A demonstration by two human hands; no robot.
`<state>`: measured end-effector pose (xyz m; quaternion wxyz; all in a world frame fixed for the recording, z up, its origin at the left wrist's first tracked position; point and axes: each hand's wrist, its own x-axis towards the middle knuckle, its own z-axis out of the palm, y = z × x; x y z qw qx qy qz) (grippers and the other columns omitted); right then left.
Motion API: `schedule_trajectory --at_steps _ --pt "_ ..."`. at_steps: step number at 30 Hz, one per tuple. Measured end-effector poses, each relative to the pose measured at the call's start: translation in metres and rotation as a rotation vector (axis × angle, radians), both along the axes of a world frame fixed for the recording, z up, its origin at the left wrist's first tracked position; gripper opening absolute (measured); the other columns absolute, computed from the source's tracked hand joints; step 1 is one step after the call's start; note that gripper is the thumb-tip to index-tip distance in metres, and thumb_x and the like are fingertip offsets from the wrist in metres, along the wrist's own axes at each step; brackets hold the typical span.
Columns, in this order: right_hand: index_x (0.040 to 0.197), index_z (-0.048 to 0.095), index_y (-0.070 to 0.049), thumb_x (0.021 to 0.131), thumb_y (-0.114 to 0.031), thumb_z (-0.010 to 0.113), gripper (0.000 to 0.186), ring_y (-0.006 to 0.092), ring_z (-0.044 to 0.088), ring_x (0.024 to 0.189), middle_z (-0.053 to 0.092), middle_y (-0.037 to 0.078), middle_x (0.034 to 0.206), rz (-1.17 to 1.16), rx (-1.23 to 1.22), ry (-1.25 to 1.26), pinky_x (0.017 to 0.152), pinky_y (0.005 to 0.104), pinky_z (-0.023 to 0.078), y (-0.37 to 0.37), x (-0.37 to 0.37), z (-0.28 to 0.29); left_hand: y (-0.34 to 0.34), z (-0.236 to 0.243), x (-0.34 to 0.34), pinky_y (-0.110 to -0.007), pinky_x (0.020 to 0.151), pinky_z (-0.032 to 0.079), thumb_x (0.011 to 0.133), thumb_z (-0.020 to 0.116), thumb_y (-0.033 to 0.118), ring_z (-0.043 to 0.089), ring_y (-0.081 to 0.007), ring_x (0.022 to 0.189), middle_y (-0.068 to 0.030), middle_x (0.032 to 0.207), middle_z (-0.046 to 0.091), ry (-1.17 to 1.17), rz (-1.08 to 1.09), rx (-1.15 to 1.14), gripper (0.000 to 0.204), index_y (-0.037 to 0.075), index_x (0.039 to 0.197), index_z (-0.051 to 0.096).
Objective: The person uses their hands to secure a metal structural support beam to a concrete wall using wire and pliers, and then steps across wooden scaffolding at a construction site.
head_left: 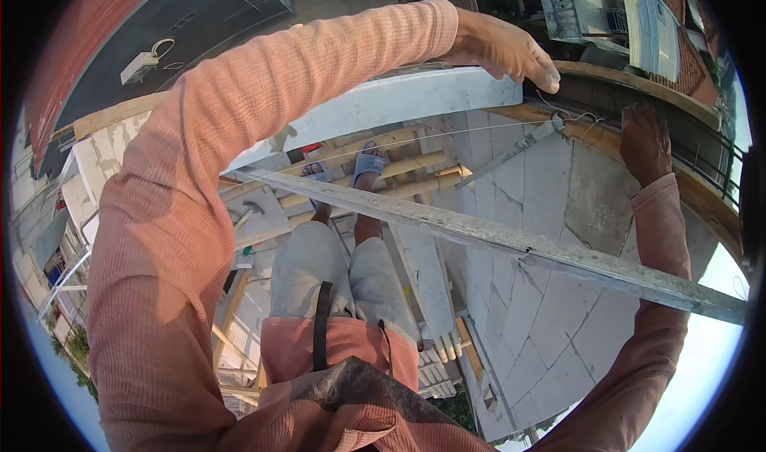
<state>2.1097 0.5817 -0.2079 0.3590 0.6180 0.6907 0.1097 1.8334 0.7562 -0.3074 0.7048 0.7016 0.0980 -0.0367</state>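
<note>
My left hand (515,53) is bent above the end of a pale grey board (407,89), fingers together beside a thin looping wire (590,121); whether it grips the wire is unclear. At the right, my right hand (645,141) has its fingers curled at a dark ledge (694,137); anything inside them is hidden. A metal strut (554,133) meets a curved wooden edge (594,133) between my hands, where a taut string also runs. A long, dusty metal bar (439,221) crosses diagonally below my arms.
Far below, my sandalled feet (368,165) rest on wooden poles (403,182) above a drop, with a hammer (247,211) nearby. A pale block wall (519,332) stands at the right. Neighbouring roofs (690,65), a dark surface (199,29) and a railing (722,165) lie beyond.
</note>
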Motion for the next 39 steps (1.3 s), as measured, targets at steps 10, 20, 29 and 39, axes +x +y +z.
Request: schedule_trajectory --at_steps 10,20,29,39 --pt "0.12 0.058 -0.005 0.094 -0.019 0.055 0.029 0.0298 0.05 0.125 0.055 0.012 0.125 0.022 0.13 -0.034 0.103 0.0437 0.043 -0.017 -0.031 0.012 -0.003 0.159 -0.419 -0.043 0.113 0.033 0.1 0.038 0.056 0.042 -0.0317 0.138 -0.0247 0.149 0.039 -0.064 0.762 -0.04 0.07 0.007 0.151 0.035" --pt "0.103 0.065 -0.008 0.096 -0.024 0.053 0.02 0.0345 0.059 0.105 0.063 0.013 0.106 -0.262 -0.061 0.448 0.089 0.0465 0.049 -0.179 -0.163 -0.043 -0.295 0.092 -0.565 -0.04 0.091 0.049 0.1 0.053 0.042 0.067 -0.0303 0.092 -0.0079 0.084 0.067 0.203 1.854 -1.05 0.04 0.005 0.091 0.068" --pt "0.098 0.065 -0.001 0.094 -0.017 0.057 0.018 0.0376 0.061 0.097 0.066 0.017 0.104 0.125 -0.354 1.247 0.086 0.0465 0.049 -0.114 -0.407 -0.056 -0.554 -0.003 -0.502 -0.039 0.085 0.051 0.099 0.043 0.042 0.069 -0.0277 0.088 -0.0182 0.104 0.069 1.079 1.546 -0.665 0.051 -0.002 0.111 0.065" --pt "0.101 0.06 0.0 0.094 -0.011 0.054 0.014 0.0392 0.052 0.109 0.059 0.019 0.11 0.407 -0.309 1.191 0.095 0.0481 0.042 -0.055 -0.416 -0.06 -0.566 -0.01 -0.432 -0.037 0.09 0.049 0.097 0.045 0.035 0.068 -0.0273 0.098 -0.0158 0.113 0.067 0.887 1.898 -0.715 0.043 0.002 0.117 0.065"
